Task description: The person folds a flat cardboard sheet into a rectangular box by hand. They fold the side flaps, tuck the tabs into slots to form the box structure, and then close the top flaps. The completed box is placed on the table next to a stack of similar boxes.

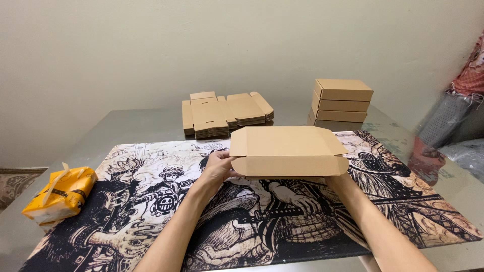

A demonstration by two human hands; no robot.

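Left hand (218, 168) closed on the left end of a half-folded cardboard box (287, 150), thumb up against the side flap, fingers curled underneath and mostly out of sight. Right hand hidden behind the box's right end; only the forearm visible running up to it, so hard to tell how far that grip is closed, though plainly supporting the box from below. Box held level between both grips, just above the printed mat (393, 201), lid panel tilted back, front wall facing the camera, small flaps sticking out at both ends.

Beyond the grip, toward the wall: a pile of flat unfolded box blanks (224, 113), laid in 2 overlapping stacks. Farther right of that, well apart from the hands, 3 finished boxes (343, 99) stacked one on another, with a faint reflection beneath on the shiny worktop (141, 126).

Far left of the left grip, near the mat's edge: a yellow pack of tissues (60, 194), a white sheet poking out of the top.

Directly under both forearms: black-and-tan comic artwork across the mat, partly covered by the arms and the box. Right edge of the view cut off: a grey basket (446, 118), some red patterned cloth and a plastic bag, all only partly seen. Lower right elbow cropped out by the frame.
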